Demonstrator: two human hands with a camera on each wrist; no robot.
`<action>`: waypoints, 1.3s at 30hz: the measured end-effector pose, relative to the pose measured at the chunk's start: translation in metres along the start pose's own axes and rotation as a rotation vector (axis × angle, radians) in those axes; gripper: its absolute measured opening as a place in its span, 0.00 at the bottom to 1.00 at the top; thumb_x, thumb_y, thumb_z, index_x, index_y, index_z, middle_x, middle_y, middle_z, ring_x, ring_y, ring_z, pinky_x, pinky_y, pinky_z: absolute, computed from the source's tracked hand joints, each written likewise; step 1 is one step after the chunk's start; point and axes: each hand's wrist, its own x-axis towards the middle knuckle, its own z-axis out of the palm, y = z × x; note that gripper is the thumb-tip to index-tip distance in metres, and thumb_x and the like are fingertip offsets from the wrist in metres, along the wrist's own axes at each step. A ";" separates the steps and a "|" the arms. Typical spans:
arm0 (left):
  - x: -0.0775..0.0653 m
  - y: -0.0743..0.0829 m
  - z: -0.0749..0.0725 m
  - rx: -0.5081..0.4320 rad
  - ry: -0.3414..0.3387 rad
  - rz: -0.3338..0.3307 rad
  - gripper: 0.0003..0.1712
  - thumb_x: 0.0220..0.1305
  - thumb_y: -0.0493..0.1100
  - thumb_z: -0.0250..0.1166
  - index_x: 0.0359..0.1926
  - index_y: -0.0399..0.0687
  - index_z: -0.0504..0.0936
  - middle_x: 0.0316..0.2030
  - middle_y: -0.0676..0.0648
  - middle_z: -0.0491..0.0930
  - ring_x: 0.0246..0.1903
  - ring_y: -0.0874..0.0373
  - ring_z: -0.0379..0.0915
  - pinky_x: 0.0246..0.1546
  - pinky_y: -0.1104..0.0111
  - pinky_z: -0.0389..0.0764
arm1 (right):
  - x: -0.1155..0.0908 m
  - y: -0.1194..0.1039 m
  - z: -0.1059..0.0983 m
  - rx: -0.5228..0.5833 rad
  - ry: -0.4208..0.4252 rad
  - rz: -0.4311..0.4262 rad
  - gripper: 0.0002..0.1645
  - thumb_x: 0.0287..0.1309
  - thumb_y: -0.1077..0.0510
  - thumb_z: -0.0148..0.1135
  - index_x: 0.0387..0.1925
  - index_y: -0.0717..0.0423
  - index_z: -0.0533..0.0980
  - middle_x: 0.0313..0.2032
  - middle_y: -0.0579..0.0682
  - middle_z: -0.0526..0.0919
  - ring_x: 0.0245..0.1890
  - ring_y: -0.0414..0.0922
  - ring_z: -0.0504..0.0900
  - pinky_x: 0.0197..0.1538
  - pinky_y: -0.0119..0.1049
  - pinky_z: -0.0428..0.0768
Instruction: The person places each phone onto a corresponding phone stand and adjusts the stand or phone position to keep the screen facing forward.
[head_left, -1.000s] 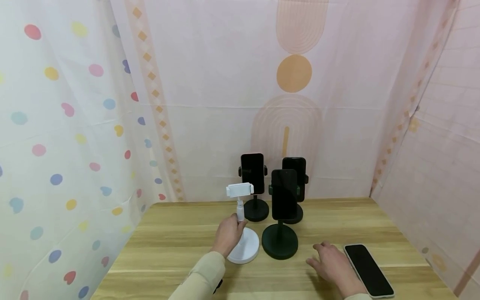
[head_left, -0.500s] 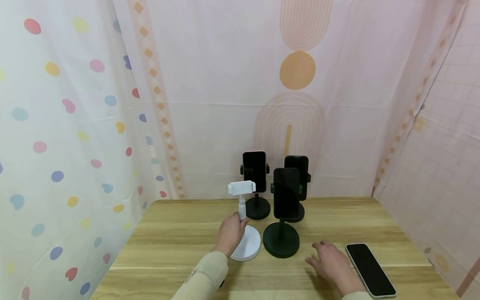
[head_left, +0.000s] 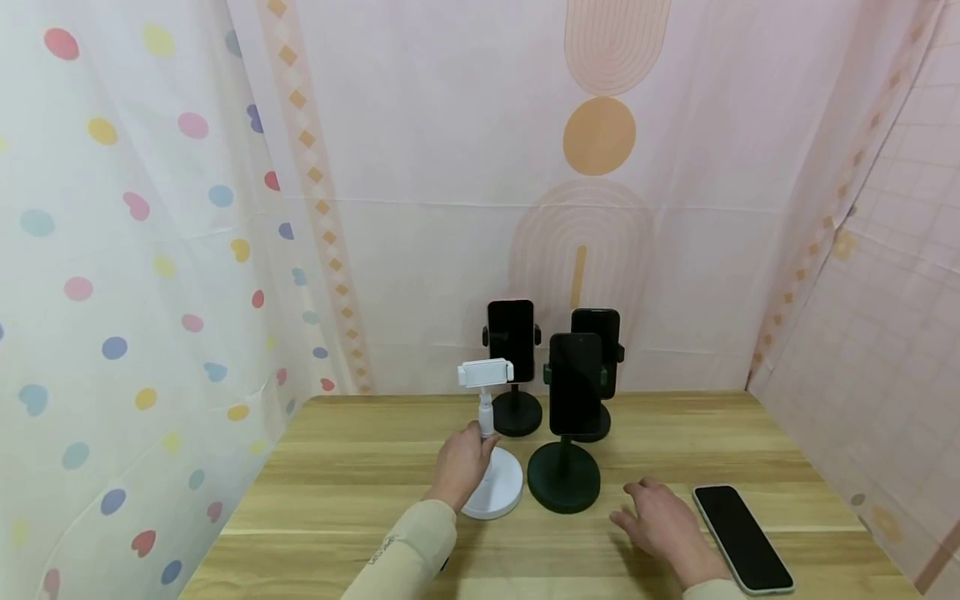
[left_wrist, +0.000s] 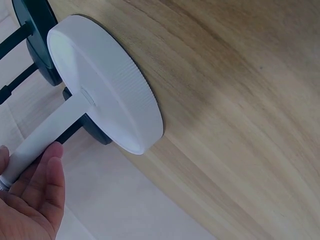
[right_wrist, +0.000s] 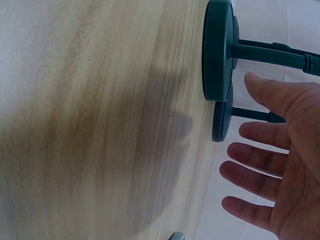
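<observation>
A white phone stand [head_left: 491,492] with a round base and an unoccupied clamp on top stands upright left of centre on the table. My left hand [head_left: 461,465] grips its post; in the left wrist view the fingers [left_wrist: 52,172] curl round the white post, above the ribbed base. To the right, my right hand [head_left: 663,529] hovers over the table with its fingers loosely spread, holding nothing. Beside that hand a phone [head_left: 742,537] in a pale case lies flat, screen up. The dark green stand [head_left: 564,483] between my hands bears an upright phone [head_left: 575,383].
Behind these stand two black phone stands, one bearing a phone [head_left: 512,342] at the back left, the other a phone [head_left: 609,329] partly hidden by the green stand's phone. The wooden table [head_left: 337,475] ends at patterned curtains [head_left: 420,250] at the back and sides.
The head view has tilted slightly upward-shifting the scene a little right and up. My left hand keeps its grip on the white stand; the right hand holds the same pose.
</observation>
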 end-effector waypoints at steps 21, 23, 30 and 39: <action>0.002 -0.002 -0.005 -0.007 -0.051 -0.001 0.16 0.63 0.50 0.63 0.32 0.39 0.79 0.24 0.43 0.84 0.21 0.55 0.77 0.20 0.60 0.79 | 0.001 0.005 -0.002 -0.023 0.016 -0.017 0.28 0.53 0.48 0.67 0.46 0.67 0.79 0.46 0.67 0.80 0.43 0.61 0.79 0.44 0.58 0.79; 0.003 -0.002 -0.006 0.000 -0.057 0.005 0.16 0.63 0.50 0.63 0.32 0.40 0.79 0.24 0.44 0.84 0.21 0.56 0.76 0.19 0.60 0.78 | 0.001 0.006 -0.003 -0.021 0.017 -0.019 0.28 0.53 0.49 0.67 0.46 0.68 0.79 0.45 0.67 0.80 0.42 0.61 0.79 0.44 0.57 0.79; 0.002 -0.004 -0.012 0.026 -0.102 0.020 0.15 0.64 0.50 0.63 0.32 0.41 0.80 0.24 0.46 0.83 0.21 0.57 0.75 0.19 0.62 0.77 | 0.001 0.006 -0.005 -0.026 0.022 -0.042 0.28 0.53 0.49 0.67 0.46 0.69 0.79 0.45 0.68 0.80 0.41 0.61 0.80 0.43 0.57 0.80; -0.007 -0.008 -0.014 0.088 -0.125 0.046 0.17 0.62 0.51 0.64 0.38 0.39 0.84 0.31 0.43 0.87 0.26 0.54 0.79 0.23 0.60 0.79 | 0.002 0.008 -0.005 -0.038 0.022 -0.046 0.28 0.53 0.49 0.67 0.46 0.69 0.79 0.45 0.69 0.80 0.41 0.61 0.80 0.43 0.57 0.80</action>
